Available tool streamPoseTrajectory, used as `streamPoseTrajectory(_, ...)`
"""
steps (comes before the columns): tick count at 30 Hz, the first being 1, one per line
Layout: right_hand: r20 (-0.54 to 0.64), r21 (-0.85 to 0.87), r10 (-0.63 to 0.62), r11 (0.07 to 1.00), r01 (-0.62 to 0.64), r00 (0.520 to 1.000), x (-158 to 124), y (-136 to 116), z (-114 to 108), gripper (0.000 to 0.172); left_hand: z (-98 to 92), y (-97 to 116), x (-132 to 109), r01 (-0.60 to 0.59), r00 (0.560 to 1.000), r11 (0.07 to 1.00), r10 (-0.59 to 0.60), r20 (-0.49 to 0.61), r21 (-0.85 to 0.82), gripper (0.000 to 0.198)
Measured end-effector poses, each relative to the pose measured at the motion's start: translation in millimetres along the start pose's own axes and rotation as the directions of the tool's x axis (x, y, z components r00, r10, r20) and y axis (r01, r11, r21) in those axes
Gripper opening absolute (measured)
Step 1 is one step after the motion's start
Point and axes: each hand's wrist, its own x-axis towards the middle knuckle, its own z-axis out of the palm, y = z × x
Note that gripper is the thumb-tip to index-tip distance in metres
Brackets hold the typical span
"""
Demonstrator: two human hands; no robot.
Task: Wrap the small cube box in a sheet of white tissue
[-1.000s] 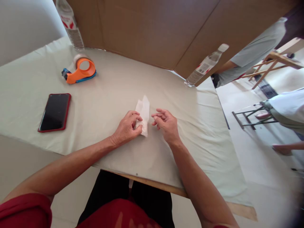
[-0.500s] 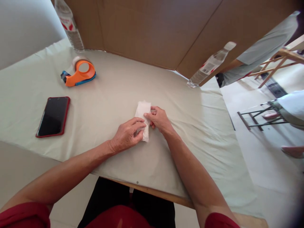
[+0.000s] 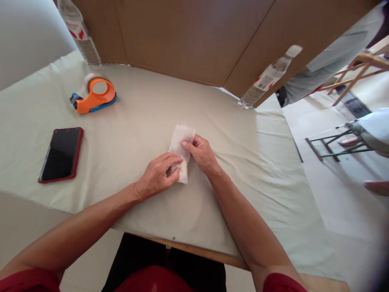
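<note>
A narrow white packet (image 3: 183,134), seemingly of thin tissue-like or foam wrapping, lies near the middle of the cloth-covered table. Its lower part is crumpled and thicker, while the upper part looks flat. My left hand (image 3: 161,172) pinches the lower left side between thumb and fingers. On the upper right edge, my right hand (image 3: 200,153) grips the packet, thumb on top and fingers curled behind. What is inside the wrapping cannot be made out.
A phone in a red case (image 3: 61,154) and an orange tape dispenser (image 3: 96,96) lie to the left. Water bottles stand at back left (image 3: 79,34) and back right (image 3: 269,79), by a cardboard panel (image 3: 182,36). Other people sit beyond the table's right edge.
My right hand has closed further around the packet's upper edge, and the flat top part is tilted up slightly. My left thumb and fingers stay at the lower end. The view has shifted a little.
</note>
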Motion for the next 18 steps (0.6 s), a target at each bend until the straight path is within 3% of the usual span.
streamPoseTrajectory(4, 0.054, 0.058, -0.008, 0.998, 0.005, 0.998, -11.2, -8.5, 6.3, 0.03, 1.1, -1.7, -0.3, 0.035, 0.999, 0.999, -0.035, -0.013, 0.015, 0.023)
streamPoseTrajectory(8, 0.096, -0.004, -0.03, 1.0, 0.031, 0.995, -23.1, -16.0, 8.0, 0.03, 2.8, -3.4, -3.0, 0.109, 0.987, 0.988, -0.094, -0.133, 0.111, 0.019)
streamPoseTrajectory(12, 0.105, -0.11, -0.107, 0.987, 0.118, 0.989, -35.7, -23.4, 7.4, 0.025, 3.9, -7.4, -3.8, 0.167, 0.962, 0.98, -0.137, -0.236, 0.111, 0.039)
streamPoseTrajectory(15, 0.103, -0.234, -0.15, 0.957, 0.17, 0.983, -48.8, -28.6, 8.8, 0.018, 5.1, -12.7, -2.1, 0.135, 0.97, 0.988, -0.117, -0.214, 0.069, 0.061)
streamPoseTrajectory(18, 0.094, -0.329, -0.187, 0.921, 0.208, 0.978, -63.9, -28.5, 11.0, 0.012, 6.0, -16.8, 0.1, 0.089, 0.986, 0.996, -0.087, -0.142, 0.008, 0.057)
